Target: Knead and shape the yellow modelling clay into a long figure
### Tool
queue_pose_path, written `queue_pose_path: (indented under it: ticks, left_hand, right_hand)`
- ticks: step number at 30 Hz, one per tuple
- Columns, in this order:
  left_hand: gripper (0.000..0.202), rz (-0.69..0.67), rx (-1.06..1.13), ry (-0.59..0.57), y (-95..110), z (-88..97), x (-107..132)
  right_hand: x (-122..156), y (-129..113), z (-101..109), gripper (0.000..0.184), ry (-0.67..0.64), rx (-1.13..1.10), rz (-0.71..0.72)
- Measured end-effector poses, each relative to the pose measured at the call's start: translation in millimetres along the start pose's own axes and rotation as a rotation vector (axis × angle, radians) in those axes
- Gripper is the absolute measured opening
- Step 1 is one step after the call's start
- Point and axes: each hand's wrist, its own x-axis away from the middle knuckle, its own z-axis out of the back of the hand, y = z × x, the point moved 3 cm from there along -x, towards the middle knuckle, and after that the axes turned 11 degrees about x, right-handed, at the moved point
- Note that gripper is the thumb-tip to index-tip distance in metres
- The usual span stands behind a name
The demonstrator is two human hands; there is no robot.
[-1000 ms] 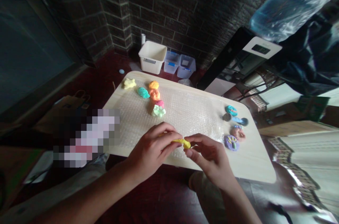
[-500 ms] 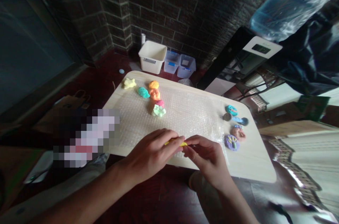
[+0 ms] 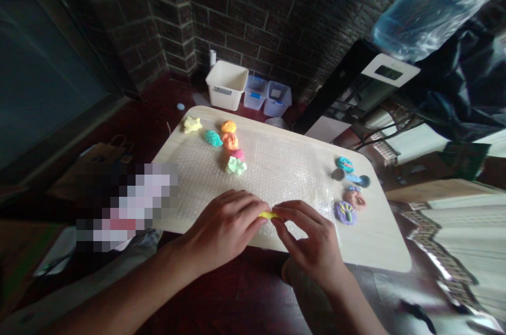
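A small piece of yellow clay point(image 3: 269, 214) is pinched between the fingertips of both my hands at the near edge of a pale wooden table point(image 3: 379, 240). My left hand point(image 3: 223, 227) closes on its left end, my right hand point(image 3: 310, 237) on its right end. Under them lies a sheet of bubble wrap point(image 3: 276, 171). Lumps of coloured clay, among them a light green one point(image 3: 236, 166), a teal one point(image 3: 212, 138) and an orange one point(image 3: 230, 140), sit at the far left. Shaped clay pieces such as a purple disc point(image 3: 344, 212) lie at the right.
On the floor behind the table stand a white bin point(image 3: 226, 84) and two clear plastic boxes point(image 3: 269, 96) against a dark brick wall. A paper bag point(image 3: 105, 153) sits on the floor at the left. A black stand point(image 3: 336, 87) leans at the right.
Both hands have dropped slightly toward the table's near edge and closed in, so less of the yellow clay shows between the fingertips.
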Motion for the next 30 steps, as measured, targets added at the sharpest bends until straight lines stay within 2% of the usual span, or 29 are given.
queue_pose_path:
  ticks: [3, 5, 8, 11, 13, 17, 25, 30]
  left_hand:
    - [0.011, 0.055, 0.064, -0.008, -1, 0.8, -2]
    - [0.011, 0.084, 0.119, -0.005, -2, 1.1, -2]
    - [0.012, 0.087, 0.169, 0.027, -1, 2.4, -1]
    - [0.013, 0.049, 0.164, 0.078, 0, 4.6, 0]
    - [0.014, 0.028, 0.156, 0.1, 0, 5.2, 0]
    - [0.014, 0.018, 0.16, 0.104, -2, 3.7, 0]
    - [0.012, -0.041, 0.154, 0.085, 3, 3.4, 1]
    - [0.013, -0.022, 0.128, 0.051, 1, 3.2, 1]
  right_hand:
    - [2, 1, -1, 0.021, 0.006, 0.023, 0.026]
    - [3, 3, -1, 0.018, -0.002, -0.013, -0.015]
    - [5, 10, -4, 0.024, -0.036, -0.216, -0.221]
    - [7, 17, -13, 0.029, -0.08, -0.562, -0.455]
    - [6, 19, -18, 0.027, -0.096, -0.752, -0.531]
    - [4, 18, -19, 0.018, -0.084, -0.87, -0.538]
    - [6, 21, -11, 0.016, -0.059, -0.837, -0.498]
    - [8, 19, -9, 0.018, -0.062, -0.8, -0.468]
